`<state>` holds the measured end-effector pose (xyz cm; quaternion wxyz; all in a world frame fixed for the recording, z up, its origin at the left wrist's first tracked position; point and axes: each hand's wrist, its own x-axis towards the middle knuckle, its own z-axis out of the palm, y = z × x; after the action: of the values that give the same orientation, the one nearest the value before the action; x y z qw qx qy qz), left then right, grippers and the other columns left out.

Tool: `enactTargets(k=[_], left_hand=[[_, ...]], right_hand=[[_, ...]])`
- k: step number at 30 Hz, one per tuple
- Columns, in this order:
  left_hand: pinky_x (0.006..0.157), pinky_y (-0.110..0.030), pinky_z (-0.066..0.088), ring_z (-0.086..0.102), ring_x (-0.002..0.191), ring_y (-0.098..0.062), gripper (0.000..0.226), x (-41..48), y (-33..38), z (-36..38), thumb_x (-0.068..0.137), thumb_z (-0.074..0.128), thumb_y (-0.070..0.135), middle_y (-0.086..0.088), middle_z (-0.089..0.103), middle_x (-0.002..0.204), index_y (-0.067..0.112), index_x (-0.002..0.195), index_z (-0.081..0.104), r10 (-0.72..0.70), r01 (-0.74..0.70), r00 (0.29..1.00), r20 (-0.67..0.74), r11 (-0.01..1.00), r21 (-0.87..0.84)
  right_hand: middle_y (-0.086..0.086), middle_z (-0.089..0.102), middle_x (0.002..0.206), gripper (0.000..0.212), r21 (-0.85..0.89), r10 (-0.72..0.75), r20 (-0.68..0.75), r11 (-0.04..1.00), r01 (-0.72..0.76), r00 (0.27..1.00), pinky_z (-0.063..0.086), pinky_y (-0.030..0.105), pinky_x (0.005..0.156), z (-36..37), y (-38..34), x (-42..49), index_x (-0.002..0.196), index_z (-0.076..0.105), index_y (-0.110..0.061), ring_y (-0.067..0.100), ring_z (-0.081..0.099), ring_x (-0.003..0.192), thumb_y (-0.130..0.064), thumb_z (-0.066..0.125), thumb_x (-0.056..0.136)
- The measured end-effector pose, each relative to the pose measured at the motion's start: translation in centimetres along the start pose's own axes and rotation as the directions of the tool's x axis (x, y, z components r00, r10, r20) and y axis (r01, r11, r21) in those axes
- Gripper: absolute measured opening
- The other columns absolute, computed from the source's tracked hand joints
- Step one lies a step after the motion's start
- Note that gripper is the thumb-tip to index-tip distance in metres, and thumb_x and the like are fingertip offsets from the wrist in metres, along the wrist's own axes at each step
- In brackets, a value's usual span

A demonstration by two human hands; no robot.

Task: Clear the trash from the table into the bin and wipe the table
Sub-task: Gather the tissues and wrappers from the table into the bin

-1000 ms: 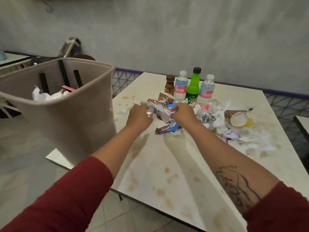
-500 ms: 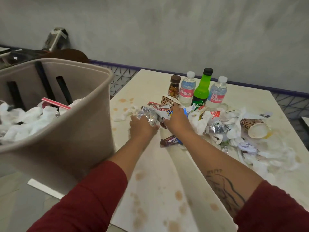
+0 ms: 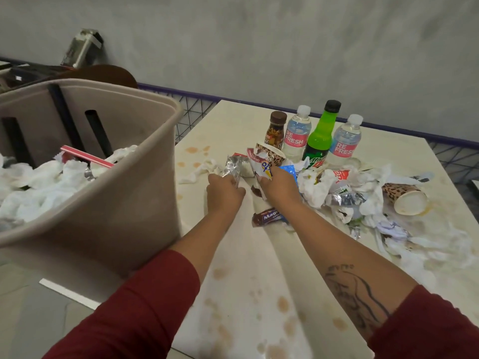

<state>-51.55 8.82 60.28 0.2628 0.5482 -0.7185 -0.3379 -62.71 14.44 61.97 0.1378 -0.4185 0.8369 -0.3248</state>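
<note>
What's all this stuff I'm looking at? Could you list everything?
bin: one, beige, left of the table
table: one, cream, brown-stained
water bottles: two, clear, pink labels, far side
green bottle: one, black cap, between them
brown bottle: one, leftmost of the row
paper cups: two, spotted; one on its side at right, one by the brown bottle
tissues: many, white, heaped at right and in the bin
chocolate wrapper: one, brown, beside the right wrist
foil wrapper: one, silver, held
printed wrapper: one, white and red, held
left hand: grips the foil wrapper
right hand: grips the printed wrapper

Left hand (image 3: 225,193) grips a foil wrapper (image 3: 232,167); right hand (image 3: 279,187) holds a torn wrapper (image 3: 260,164) beside the bin (image 3: 145,177).
</note>
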Motion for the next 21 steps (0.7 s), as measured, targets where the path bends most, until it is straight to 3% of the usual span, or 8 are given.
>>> enactTargets(k=[2, 6, 9, 10, 14, 17, 19, 21], left_hand=[[0.050, -0.028, 0.027, 0.041, 0.063, -0.023, 0.014, -0.3, 0.3, -0.3, 0.078, 0.055, 0.004, -0.007, 0.035, 0.093, 0.007, 0.072, 0.042, 0.030, -0.030, 1.000, -0.006, 0.998, -0.062], [0.059, -0.037, 0.022, 0.048, 0.080, -0.039, 0.020, -1.3, 1.3, -1.0, 0.077, 0.041, -0.011, -0.013, 0.033, 0.094, 0.006, 0.068, 0.042, 0.090, -0.095, 0.994, -0.060, 0.993, -0.074], [0.051, -0.040, 0.021, 0.044, 0.074, -0.044, 0.031, -1.5, 1.2, -1.0, 0.073, 0.039, -0.015, -0.013, 0.037, 0.078, 0.010, 0.056, 0.031, 0.112, -0.114, 0.990, -0.086, 0.993, -0.014], [0.049, -0.037, 0.019, 0.041, 0.070, -0.039, 0.031, -1.6, 1.2, -1.1, 0.074, 0.041, -0.013, -0.011, 0.040, 0.074, 0.011, 0.057, 0.032, 0.110, -0.110, 0.991, -0.080, 0.994, 0.014], [0.052, -0.032, 0.021, 0.039, 0.069, -0.027, 0.030, -2.3, 1.2, -0.9, 0.081, 0.043, -0.006, -0.002, 0.043, 0.063, 0.014, 0.061, 0.033, 0.073, -0.073, 0.995, -0.062, 0.997, -0.001], [0.062, -0.029, 0.032, 0.049, 0.079, -0.029, 0.004, -2.9, 1.6, -0.6, 0.089, 0.050, 0.006, -0.010, 0.058, 0.087, 0.008, 0.088, 0.047, 0.062, -0.063, 0.998, -0.025, 0.997, -0.045], [0.068, -0.030, 0.037, 0.053, 0.088, -0.028, 0.021, -3.0, 1.8, -0.4, 0.089, 0.051, 0.006, -0.010, 0.060, 0.103, 0.007, 0.110, 0.049, 0.046, -0.044, 0.999, 0.024, 0.996, -0.081], [0.073, -0.031, 0.040, 0.056, 0.097, -0.028, 0.034, -2.9, 2.0, -0.3, 0.088, 0.048, 0.002, -0.011, 0.060, 0.114, 0.010, 0.121, 0.049, 0.059, -0.049, 0.995, 0.078, 0.992, -0.118]], right_hand=[[0.015, 0.063, 0.092, 0.027, 0.098, -0.025, -0.050, 0.995, 0.030, 0.998, 0.044, 0.037, 0.070, -0.4, -0.1, -0.3, 0.098, 0.058, -0.001, 0.031, 0.056, 0.085, -0.026, 0.051, 0.094], [0.011, 0.047, 0.095, 0.022, 0.232, -0.061, -0.208, 0.966, 0.110, 0.976, 0.036, 0.027, 0.074, -1.7, -0.5, -1.2, 0.066, 0.051, -0.005, 0.024, 0.046, 0.087, -0.013, 0.060, 0.084], [0.013, 0.049, 0.120, 0.004, 0.243, -0.106, -0.300, 0.953, 0.183, 0.948, 0.032, 0.019, 0.083, -2.8, -0.5, -2.0, 0.076, 0.062, 0.005, 0.023, 0.045, 0.111, 0.005, 0.058, 0.077], [0.010, 0.050, 0.122, 0.012, 0.252, -0.119, -0.326, 0.945, 0.207, 0.938, 0.033, 0.018, 0.082, -3.1, -0.5, -2.2, 0.081, 0.063, 0.007, 0.021, 0.045, 0.112, 0.010, 0.053, 0.074], [-0.001, 0.052, 0.086, 0.030, 0.382, -0.072, -0.330, 0.902, 0.203, 0.941, 0.036, 0.026, 0.064, -4.2, -0.5, -2.8, 0.089, 0.056, -0.008, 0.015, 0.046, 0.080, 0.017, 0.047, 0.075], [-0.009, 0.056, 0.092, 0.043, 0.424, -0.038, -0.309, 0.889, 0.174, 0.950, 0.046, 0.031, 0.070, -4.4, -0.1, -3.0, 0.106, 0.054, -0.017, 0.012, 0.052, 0.084, 0.015, 0.050, 0.078], [-0.009, 0.059, 0.101, 0.054, 0.405, -0.030, -0.292, 0.902, 0.152, 0.956, 0.049, 0.032, 0.076, -4.4, 0.2, -3.2, 0.120, 0.056, -0.021, 0.014, 0.055, 0.092, 0.013, 0.043, 0.082], [-0.002, 0.066, 0.104, 0.050, 0.333, -0.023, -0.267, 0.936, 0.115, 0.963, 0.050, 0.035, 0.076, -4.7, 0.4, -3.4, 0.119, 0.060, -0.023, 0.021, 0.059, 0.092, 0.008, 0.039, 0.084]])
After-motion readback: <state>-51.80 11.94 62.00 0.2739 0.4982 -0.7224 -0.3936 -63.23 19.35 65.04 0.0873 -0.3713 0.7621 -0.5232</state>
